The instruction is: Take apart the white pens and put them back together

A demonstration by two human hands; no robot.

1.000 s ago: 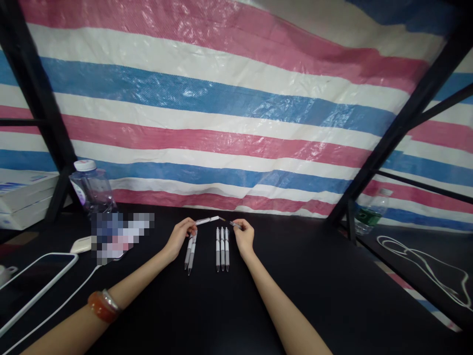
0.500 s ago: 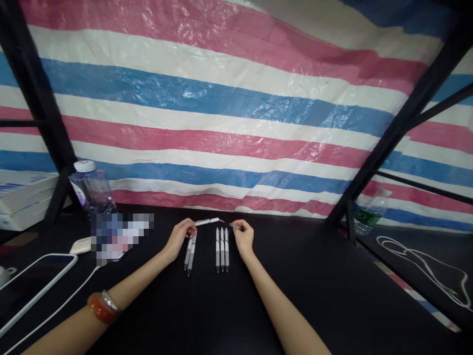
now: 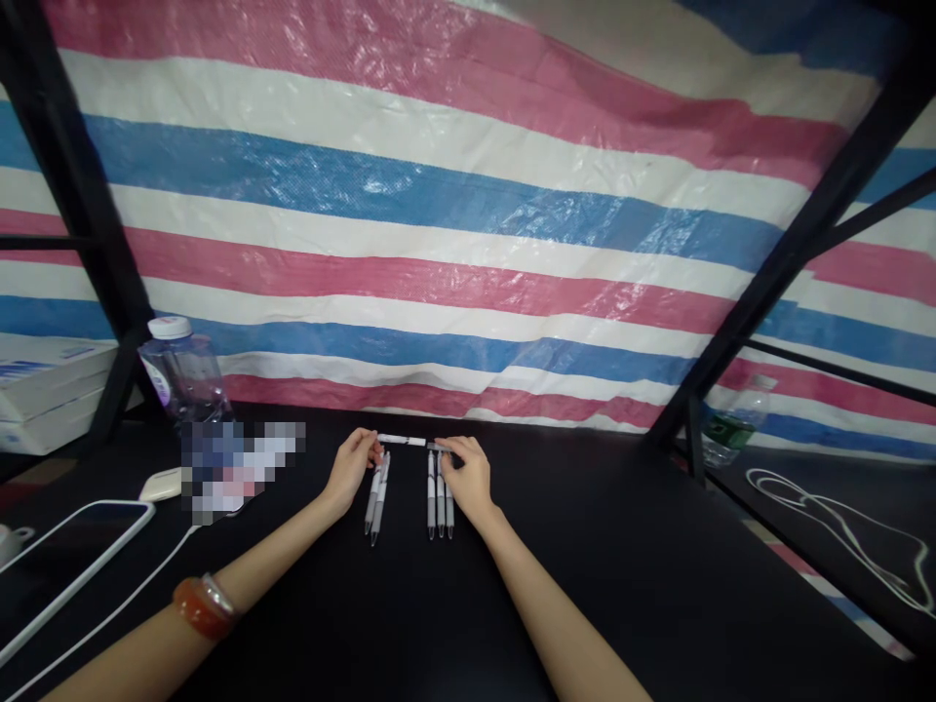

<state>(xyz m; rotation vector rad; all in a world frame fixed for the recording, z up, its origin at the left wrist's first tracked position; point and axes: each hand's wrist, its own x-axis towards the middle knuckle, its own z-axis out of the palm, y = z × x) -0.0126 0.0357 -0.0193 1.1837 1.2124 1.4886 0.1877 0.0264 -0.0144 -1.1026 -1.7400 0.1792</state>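
Two hands meet: the left hand [image 3: 354, 474] pinches a white pen barrel [image 3: 404, 440] at its nine-o'clock end; the right hand [image 3: 468, 476], fingers curled, grips a grey section [image 3: 432, 446] at three. Below, paired pens [image 3: 377, 502] lie toward seven, three pens [image 3: 440, 502] toward five; a phone [image 3: 80, 561], eight.

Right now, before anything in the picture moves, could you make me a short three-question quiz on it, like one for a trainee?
1. How many pens lie side by side in the group next to the right hand?
2. True or false: an orange bangle circles the left forearm.
3. Which runs crosswise between the left hand and the right hand? A) a phone; B) a white pen barrel; C) a white cable.

Key: 1. Three. 2. True. 3. B.
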